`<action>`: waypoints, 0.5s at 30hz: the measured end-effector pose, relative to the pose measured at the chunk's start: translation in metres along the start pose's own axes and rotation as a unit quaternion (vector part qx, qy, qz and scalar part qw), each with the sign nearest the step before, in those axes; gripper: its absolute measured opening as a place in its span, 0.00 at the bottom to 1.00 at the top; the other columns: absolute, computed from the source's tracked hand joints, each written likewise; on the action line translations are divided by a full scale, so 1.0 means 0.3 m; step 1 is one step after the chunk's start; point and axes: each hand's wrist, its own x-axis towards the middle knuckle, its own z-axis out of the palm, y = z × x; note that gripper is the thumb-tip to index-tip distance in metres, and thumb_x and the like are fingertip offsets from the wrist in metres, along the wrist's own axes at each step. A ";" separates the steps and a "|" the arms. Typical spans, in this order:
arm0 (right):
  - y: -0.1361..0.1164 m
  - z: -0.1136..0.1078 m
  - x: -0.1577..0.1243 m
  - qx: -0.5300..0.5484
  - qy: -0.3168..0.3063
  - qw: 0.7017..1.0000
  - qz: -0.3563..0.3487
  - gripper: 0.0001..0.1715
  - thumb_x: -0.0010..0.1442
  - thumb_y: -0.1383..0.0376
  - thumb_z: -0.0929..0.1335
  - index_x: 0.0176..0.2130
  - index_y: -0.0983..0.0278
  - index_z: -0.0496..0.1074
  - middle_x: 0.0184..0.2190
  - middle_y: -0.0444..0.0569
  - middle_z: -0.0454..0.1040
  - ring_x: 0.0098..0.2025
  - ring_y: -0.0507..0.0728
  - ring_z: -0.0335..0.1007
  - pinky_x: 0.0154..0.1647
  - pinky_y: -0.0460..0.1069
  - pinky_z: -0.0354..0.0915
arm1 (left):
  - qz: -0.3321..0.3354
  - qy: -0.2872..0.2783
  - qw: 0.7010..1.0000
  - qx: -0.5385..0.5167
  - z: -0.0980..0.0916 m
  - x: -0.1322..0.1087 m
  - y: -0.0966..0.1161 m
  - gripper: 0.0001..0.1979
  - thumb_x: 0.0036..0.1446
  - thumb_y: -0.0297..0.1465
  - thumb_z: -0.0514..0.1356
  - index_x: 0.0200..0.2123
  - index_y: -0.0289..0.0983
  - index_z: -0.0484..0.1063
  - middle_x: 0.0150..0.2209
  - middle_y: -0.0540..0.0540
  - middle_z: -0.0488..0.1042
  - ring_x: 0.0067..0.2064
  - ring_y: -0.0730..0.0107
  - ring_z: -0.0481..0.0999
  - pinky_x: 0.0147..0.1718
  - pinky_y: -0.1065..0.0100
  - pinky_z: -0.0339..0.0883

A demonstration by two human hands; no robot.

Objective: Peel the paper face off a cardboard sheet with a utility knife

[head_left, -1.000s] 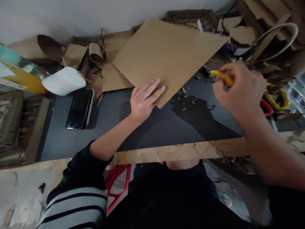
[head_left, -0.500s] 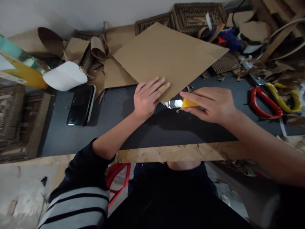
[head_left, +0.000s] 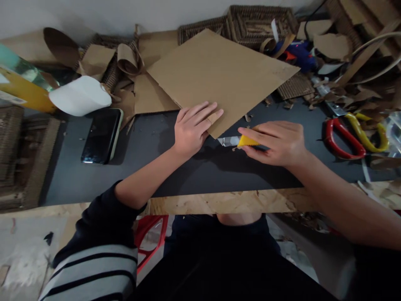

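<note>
A flat brown cardboard sheet (head_left: 219, 71) lies cornerwise in front of me, one corner pointing toward me. My left hand (head_left: 194, 125) grips it by the near left edge, fingers on top; the thumb is mostly hidden. My right hand (head_left: 272, 142) is closed around a utility knife (head_left: 249, 141) with a yellow handle. Its metal blade points left, its tip close to the sheet's near corner. Whether the blade touches the cardboard I cannot tell.
A phone (head_left: 102, 136) and a white rounded object (head_left: 80, 96) lie to the left. On the right are scissors (head_left: 344, 138) with red and yellow handles among cardboard scraps. Corrugated cardboard trays (head_left: 263, 25) and a blue tool (head_left: 302, 54) stand behind. The wooden table edge (head_left: 219, 202) runs in front.
My right hand and the knife have dropped slightly toward me, the blade tip moving a little down from the sheet's corner. My left hand keeps its hold. The view has shifted slightly.
</note>
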 end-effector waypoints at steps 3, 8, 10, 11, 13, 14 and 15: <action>0.000 0.002 -0.002 -0.019 0.012 1.000 -0.012 0.21 0.75 0.50 0.69 0.59 0.51 0.85 0.40 0.47 0.86 0.37 0.58 0.81 0.39 0.53 0.74 | 0.038 0.028 0.999 0.007 -0.002 0.003 0.000 0.26 0.83 0.38 0.43 0.60 0.48 0.83 0.62 0.46 0.85 0.66 0.61 0.83 0.60 0.55 0.75; -0.001 0.007 -0.006 0.000 -0.001 1.000 0.020 0.20 0.74 0.51 0.70 0.60 0.49 0.84 0.41 0.48 0.86 0.39 0.59 0.83 0.42 0.55 0.75 | 0.011 0.004 1.000 -0.001 0.004 -0.002 -0.008 0.26 0.83 0.38 0.43 0.63 0.50 0.81 0.64 0.46 0.84 0.68 0.59 0.81 0.65 0.52 0.73; -0.001 0.006 -0.006 0.016 0.014 1.000 0.012 0.20 0.74 0.52 0.71 0.60 0.49 0.84 0.42 0.48 0.86 0.39 0.59 0.83 0.42 0.56 0.75 | 0.006 -0.001 1.000 -0.016 0.007 -0.005 -0.013 0.25 0.82 0.38 0.45 0.64 0.51 0.80 0.65 0.47 0.83 0.69 0.58 0.80 0.66 0.51 0.72; -0.003 0.004 -0.005 0.020 0.015 1.000 0.009 0.20 0.74 0.52 0.71 0.60 0.49 0.84 0.42 0.48 0.86 0.39 0.60 0.82 0.42 0.56 0.75 | 0.003 -0.006 1.000 -0.022 0.008 -0.007 -0.015 0.24 0.82 0.39 0.46 0.64 0.52 0.80 0.65 0.47 0.83 0.69 0.57 0.80 0.66 0.50 0.71; -0.010 -0.002 -0.003 0.015 0.001 1.000 0.016 0.20 0.75 0.51 0.70 0.60 0.49 0.84 0.42 0.48 0.86 0.39 0.60 0.82 0.41 0.56 0.74 | -0.001 -0.016 0.999 -0.029 0.009 -0.008 -0.019 0.23 0.82 0.40 0.48 0.64 0.53 0.80 0.66 0.47 0.83 0.70 0.56 0.79 0.67 0.50 0.70; -0.015 -0.005 -0.001 0.007 -0.010 1.000 0.023 0.20 0.75 0.51 0.70 0.61 0.48 0.84 0.42 0.48 0.86 0.40 0.60 0.83 0.41 0.56 0.74 | -0.002 -0.019 0.999 -0.031 0.009 -0.008 -0.020 0.22 0.82 0.40 0.48 0.65 0.53 0.79 0.66 0.47 0.82 0.70 0.55 0.79 0.67 0.49 0.70; -0.022 -0.009 0.000 -0.004 -0.016 1.000 0.027 0.20 0.75 0.51 0.70 0.61 0.48 0.84 0.42 0.48 0.86 0.39 0.60 0.83 0.40 0.56 0.74 | -0.004 -0.020 0.999 -0.031 0.009 -0.008 -0.020 0.22 0.82 0.40 0.49 0.65 0.53 0.80 0.66 0.47 0.82 0.70 0.55 0.79 0.67 0.49 0.70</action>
